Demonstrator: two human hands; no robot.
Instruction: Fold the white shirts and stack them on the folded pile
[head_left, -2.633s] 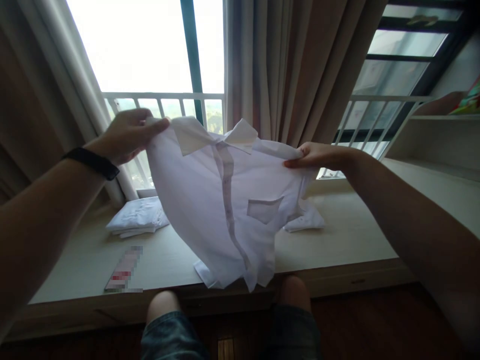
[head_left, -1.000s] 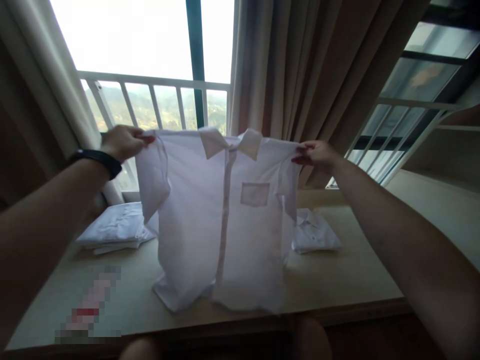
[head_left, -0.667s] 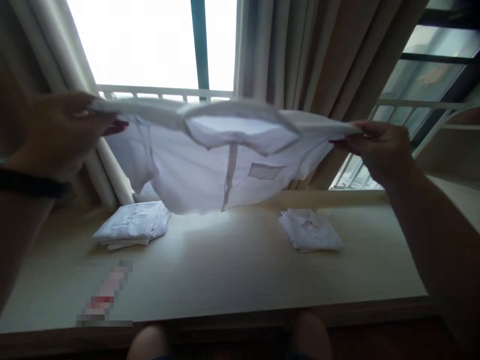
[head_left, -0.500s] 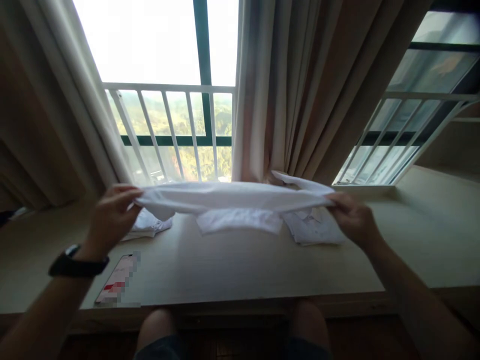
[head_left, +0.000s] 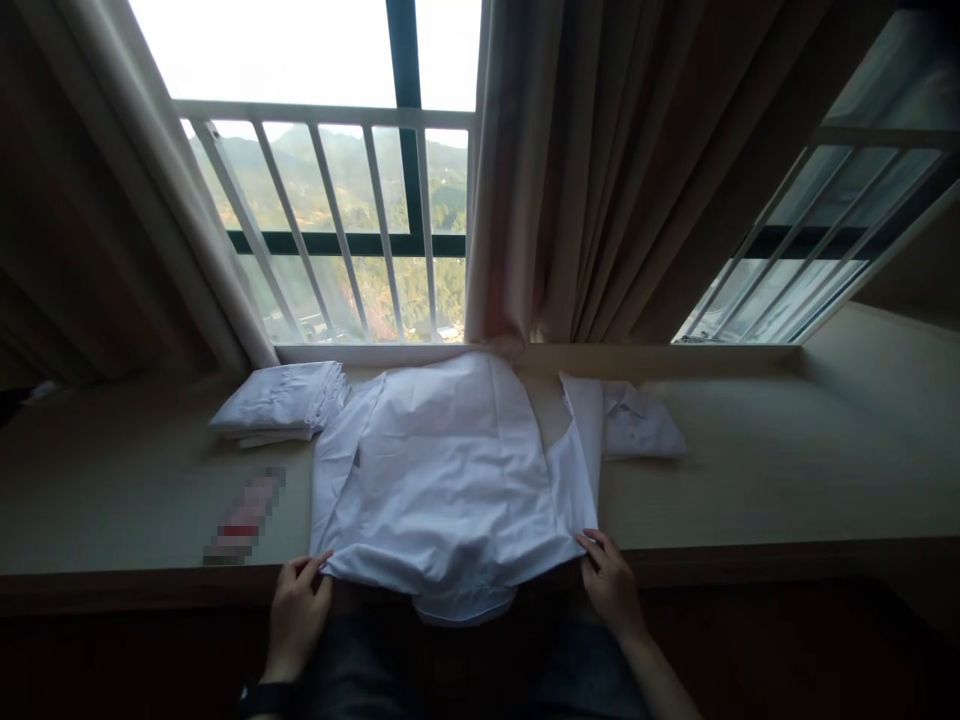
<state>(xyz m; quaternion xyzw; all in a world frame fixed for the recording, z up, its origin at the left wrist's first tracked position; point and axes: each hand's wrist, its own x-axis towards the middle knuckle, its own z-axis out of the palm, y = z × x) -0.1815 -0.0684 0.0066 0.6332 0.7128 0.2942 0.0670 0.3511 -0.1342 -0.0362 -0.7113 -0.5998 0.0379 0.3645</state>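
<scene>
One white shirt [head_left: 450, 450] lies on the surface [head_left: 750, 480], pinched at its near left corner by the left hand [head_left: 300, 608] and near right corner by the right hand [head_left: 613, 590], its body beyond and between them, with a flat object [head_left: 244, 520], pixelated past reading, to its left.

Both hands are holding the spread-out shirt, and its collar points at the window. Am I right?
Not quite: the head view shows the collar pointing away from the window, toward the camera. The left hand and right hand do hold the spread-out shirt.
</scene>
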